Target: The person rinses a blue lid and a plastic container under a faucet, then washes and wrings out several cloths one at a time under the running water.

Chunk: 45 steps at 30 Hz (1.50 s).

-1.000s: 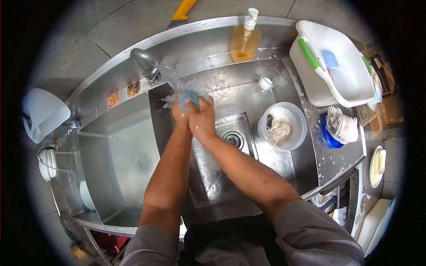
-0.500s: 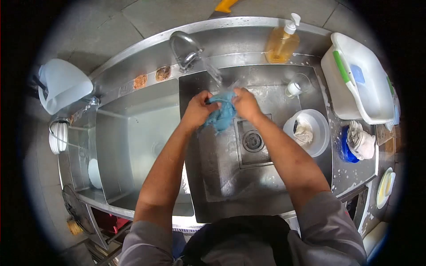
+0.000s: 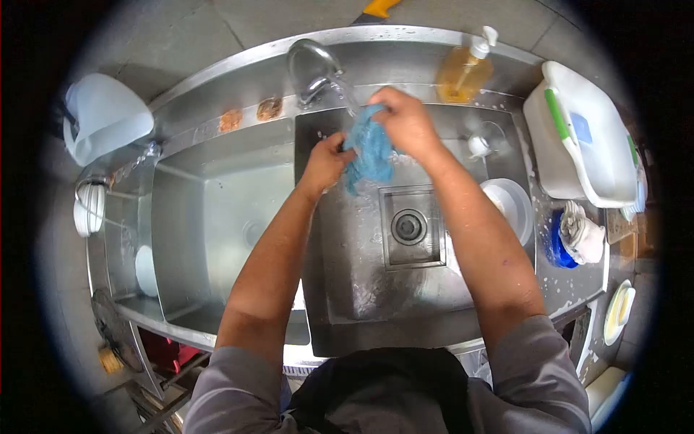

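Observation:
A wet blue cloth hangs between my two hands over the right-hand sink basin. My left hand is closed on its left edge. Higher up, my right hand grips the cloth's top near the running water. From the curved metal faucet a stream of water falls beside the cloth. Below and to the right of the cloth lies the square drain in the basin floor.
Water stands in the left basin. A clear bowl and a glass sit at the right basin's side. Behind is an amber soap bottle. On the right are a white tub and a blue container with cloths.
My right hand has risen toward the faucet, pulling the cloth's top upward. The cloth now hangs longer, and my left hand has shifted slightly right. The view has shifted a little.

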### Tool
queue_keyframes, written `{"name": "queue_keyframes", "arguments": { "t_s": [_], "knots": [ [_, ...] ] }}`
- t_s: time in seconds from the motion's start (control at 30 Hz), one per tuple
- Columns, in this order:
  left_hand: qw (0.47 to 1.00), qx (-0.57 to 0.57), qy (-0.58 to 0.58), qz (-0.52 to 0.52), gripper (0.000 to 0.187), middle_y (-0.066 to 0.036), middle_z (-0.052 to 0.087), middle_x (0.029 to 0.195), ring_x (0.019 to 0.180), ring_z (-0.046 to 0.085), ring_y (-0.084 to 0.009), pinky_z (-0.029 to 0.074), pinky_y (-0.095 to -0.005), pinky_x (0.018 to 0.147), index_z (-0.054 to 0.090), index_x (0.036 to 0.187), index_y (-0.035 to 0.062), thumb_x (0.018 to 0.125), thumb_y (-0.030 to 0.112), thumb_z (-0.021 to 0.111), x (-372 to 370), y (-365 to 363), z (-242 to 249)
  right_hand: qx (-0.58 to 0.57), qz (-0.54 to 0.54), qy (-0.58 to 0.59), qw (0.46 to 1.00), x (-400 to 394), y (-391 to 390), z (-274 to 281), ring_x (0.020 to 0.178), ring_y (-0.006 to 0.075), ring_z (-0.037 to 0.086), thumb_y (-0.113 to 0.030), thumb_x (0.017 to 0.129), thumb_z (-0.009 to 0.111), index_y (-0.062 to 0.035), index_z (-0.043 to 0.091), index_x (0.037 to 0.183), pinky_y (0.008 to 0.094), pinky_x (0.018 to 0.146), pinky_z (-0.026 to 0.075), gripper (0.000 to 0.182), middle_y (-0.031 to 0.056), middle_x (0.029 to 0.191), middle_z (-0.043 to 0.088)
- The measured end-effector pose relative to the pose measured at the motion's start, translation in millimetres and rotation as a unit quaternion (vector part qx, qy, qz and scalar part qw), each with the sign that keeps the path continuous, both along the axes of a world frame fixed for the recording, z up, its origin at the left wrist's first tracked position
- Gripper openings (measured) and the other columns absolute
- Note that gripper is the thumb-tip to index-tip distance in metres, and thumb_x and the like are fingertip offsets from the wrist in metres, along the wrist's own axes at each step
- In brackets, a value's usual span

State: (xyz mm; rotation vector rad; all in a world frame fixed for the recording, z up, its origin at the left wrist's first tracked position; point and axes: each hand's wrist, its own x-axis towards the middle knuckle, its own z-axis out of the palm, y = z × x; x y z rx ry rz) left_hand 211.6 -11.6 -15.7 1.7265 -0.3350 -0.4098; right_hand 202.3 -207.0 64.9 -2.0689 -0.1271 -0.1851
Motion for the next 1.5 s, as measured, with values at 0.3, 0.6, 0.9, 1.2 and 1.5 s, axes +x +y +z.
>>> {"name": "queue_keyframes", "arguments": {
  "t_s": [0.3, 0.6, 0.9, 1.2, 1.5],
  "knots": [
    [0.901, -0.311, 0.283, 0.108, 0.013, -0.003, 0.066, 0.085, 0.071, 0.06, -0.0134, 0.048, -0.0284, 0.066, 0.063, 0.098, 0.0045, 0.096, 0.017, 0.06, -16, -14, -15, -0.03, -0.104, -0.011, 0.994, -44, 13, -64, 0.078, 0.021, 0.062, -0.014, 0.081, 0.072, -0.0035, 0.065, 0.096, 0.0353, 0.07, 0.051, 0.019, 0.0085, 0.084, 0.065],
    [0.938, -0.225, 0.227, 0.136, 0.012, -0.001, 0.064, 0.08, 0.069, 0.062, -0.0136, 0.049, -0.0285, 0.061, 0.062, 0.09, 0.0103, 0.097, 0.02, 0.06, -25, 16, -13, 0.138, -0.136, 0.166, 0.967, -56, -6, -106, 0.068, 0.0089, 0.057, -0.001, 0.086, 0.063, -0.0025, 0.065, 0.089, 0.0257, 0.063, 0.048, 0.004, 0.002, 0.076, 0.063],
    [0.925, -0.211, 0.262, 0.174, 0.006, -0.003, 0.063, 0.091, 0.076, 0.06, -0.0136, 0.05, -0.0276, 0.066, 0.061, 0.099, 0.0076, 0.094, 0.01, 0.062, -41, -10, 2, 0.06, -0.023, 0.124, 0.99, -37, 35, -97, 0.072, 0.0216, 0.062, -0.014, 0.083, 0.071, -0.001, 0.064, 0.093, 0.0342, 0.068, 0.05, 0.018, 0.0099, 0.079, 0.065],
    [0.879, -0.329, 0.292, 0.182, 0.01, -0.002, 0.061, 0.086, 0.07, 0.059, -0.014, 0.05, -0.0268, 0.062, 0.06, 0.095, 0.0103, 0.09, 0.001, 0.059, -38, -9, 16, 0.227, 0.028, 0.164, 0.96, -21, 20, -26, 0.074, 0.0124, 0.06, -0.009, 0.087, 0.064, 0.0006, 0.068, 0.097, 0.0302, 0.069, 0.05, 0.014, 0.0062, 0.083, 0.068],
    [0.956, 0.058, 0.196, 0.208, 0.02, -0.012, 0.067, 0.089, 0.083, 0.068, -0.0229, 0.055, -0.0305, 0.063, 0.062, 0.101, 0.0014, 0.081, 0.001, 0.064, -23, 17, -81, 0.295, -0.066, 0.046, 0.952, -6, -4, 30, 0.08, 0.0148, 0.061, -0.013, 0.087, 0.062, -0.0009, 0.066, 0.097, 0.0301, 0.074, 0.049, 0.016, 0.0103, 0.086, 0.068]
  ]
}}
